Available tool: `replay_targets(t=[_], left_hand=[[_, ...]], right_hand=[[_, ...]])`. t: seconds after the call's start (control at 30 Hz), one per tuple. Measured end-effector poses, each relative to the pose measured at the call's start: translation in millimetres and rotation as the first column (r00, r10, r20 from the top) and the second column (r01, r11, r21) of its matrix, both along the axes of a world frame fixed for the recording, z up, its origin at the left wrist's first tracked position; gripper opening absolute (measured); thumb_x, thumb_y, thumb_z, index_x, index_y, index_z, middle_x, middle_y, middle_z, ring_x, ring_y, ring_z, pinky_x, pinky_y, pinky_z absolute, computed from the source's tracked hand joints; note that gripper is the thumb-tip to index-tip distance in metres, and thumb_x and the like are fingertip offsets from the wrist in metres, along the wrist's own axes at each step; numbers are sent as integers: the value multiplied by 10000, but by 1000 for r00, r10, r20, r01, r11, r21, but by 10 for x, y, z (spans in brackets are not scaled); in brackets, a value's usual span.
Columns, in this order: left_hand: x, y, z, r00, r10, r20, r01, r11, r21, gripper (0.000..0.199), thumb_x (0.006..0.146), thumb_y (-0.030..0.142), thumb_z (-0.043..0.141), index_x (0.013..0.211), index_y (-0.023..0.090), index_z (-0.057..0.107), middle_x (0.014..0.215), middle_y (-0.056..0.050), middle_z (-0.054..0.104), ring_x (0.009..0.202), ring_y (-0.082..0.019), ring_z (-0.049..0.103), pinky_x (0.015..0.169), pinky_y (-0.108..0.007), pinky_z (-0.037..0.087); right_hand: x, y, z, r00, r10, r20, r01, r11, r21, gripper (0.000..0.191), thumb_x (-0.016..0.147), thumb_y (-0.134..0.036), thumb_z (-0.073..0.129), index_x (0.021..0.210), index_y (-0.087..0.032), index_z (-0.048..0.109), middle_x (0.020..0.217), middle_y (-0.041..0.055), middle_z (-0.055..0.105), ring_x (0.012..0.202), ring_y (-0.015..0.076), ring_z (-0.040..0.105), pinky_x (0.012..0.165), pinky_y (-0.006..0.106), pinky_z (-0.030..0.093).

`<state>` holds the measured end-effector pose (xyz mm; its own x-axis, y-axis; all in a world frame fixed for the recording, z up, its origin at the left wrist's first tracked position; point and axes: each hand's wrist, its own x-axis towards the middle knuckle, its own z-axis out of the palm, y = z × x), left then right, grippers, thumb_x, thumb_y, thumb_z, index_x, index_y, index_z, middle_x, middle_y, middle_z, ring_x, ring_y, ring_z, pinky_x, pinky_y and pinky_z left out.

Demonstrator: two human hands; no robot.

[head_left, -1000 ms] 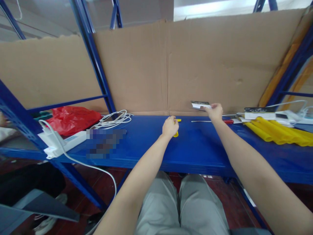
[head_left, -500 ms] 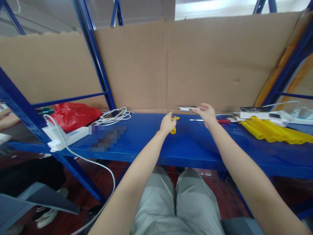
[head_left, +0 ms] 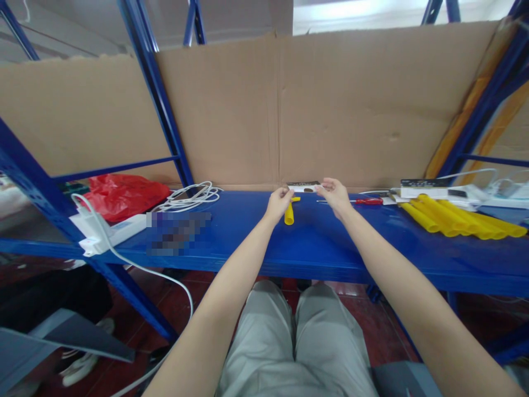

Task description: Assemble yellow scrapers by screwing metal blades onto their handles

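A small black-and-white box (head_left: 305,187) spans the space between my hands near the cardboard back wall. My right hand (head_left: 335,197) pinches its right end between thumb and fingers. At its left end, my left hand (head_left: 278,205) has its fingers closed on it. Just right of my left hand, a yellow T-shaped piece with a tube-like grip (head_left: 289,215) lies on the blue shelf top (head_left: 248,237). A screwdriver with a red handle (head_left: 369,202) lies to the right of my right hand, its shaft pointing left.
Several yellow tubes (head_left: 458,218) lie at the right, before another black-and-white box (head_left: 424,188). To the left are a coiled white cable (head_left: 194,196), a red plastic bag (head_left: 124,196) and a white power strip (head_left: 128,229). Blue rack posts (head_left: 165,105) rise at both sides.
My right hand has moved left and slightly down with the box, which was tilted and now lies level between both hands. My left hand has shifted slightly left, uncovering more of the yellow piece.
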<state>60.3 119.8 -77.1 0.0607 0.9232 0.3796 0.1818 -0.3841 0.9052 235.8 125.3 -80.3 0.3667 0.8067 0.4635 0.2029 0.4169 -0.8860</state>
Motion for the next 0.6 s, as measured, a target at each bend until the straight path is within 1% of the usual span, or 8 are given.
replay_targets(t=[0.1,0.17,0.27,0.37,0.43,0.53,0.6], left_hand=[[0,-36,45,997,-6,78,15,994,-107,143,853,154,507,713,142,531,866,-84,685,766,-153,665,529,-181,436],[-2,-57,58,993,-16,116,32,990,-136,148,838,131,520,692,144,519,842,-78,686,737,-142,662,516,-175,427],[-9,-63,50,989,-39,140,59,988,-146,144,818,120,543,678,143,521,827,-80,693,719,-136,660,545,-188,448],[-20,-43,33,988,-40,151,63,987,-151,144,814,117,545,674,142,520,841,-91,699,717,-136,661,566,-201,462],[-25,-23,24,990,-24,138,48,985,-168,146,813,116,540,672,145,518,851,-93,702,724,-138,662,571,-204,464],[-30,10,9,998,27,57,-15,981,-194,157,807,119,527,654,151,512,848,-93,704,738,-148,662,596,-219,471],[-37,31,-7,998,60,-16,-62,982,-179,168,807,130,514,641,157,509,856,-96,705,750,-157,663,634,-239,480]], right_hand=[[-43,1,11,981,52,-187,-54,998,-8,311,683,-150,680,965,-197,559,963,48,624,888,158,629,775,313,557],[-75,-12,25,955,62,-291,-72,997,-24,271,674,-91,661,906,-193,564,943,45,632,875,155,638,780,305,559],[-111,-44,39,937,96,-337,-123,991,-61,148,674,-49,629,749,-167,580,840,47,649,822,148,642,794,287,551],[-123,-70,39,942,104,-320,-131,989,-63,128,673,-51,623,633,-161,571,725,34,645,768,140,632,775,281,545],[-114,-78,34,960,74,-269,-95,993,-69,120,678,-87,635,614,-166,570,682,17,636,724,135,619,731,283,540],[-87,-89,23,994,2,-108,-10,997,-72,102,698,-161,644,617,-170,582,645,-8,615,665,123,586,672,267,508],[-72,-97,13,999,-35,-2,35,998,-51,120,701,-192,647,607,-172,577,617,-21,594,634,114,561,644,250,482]])
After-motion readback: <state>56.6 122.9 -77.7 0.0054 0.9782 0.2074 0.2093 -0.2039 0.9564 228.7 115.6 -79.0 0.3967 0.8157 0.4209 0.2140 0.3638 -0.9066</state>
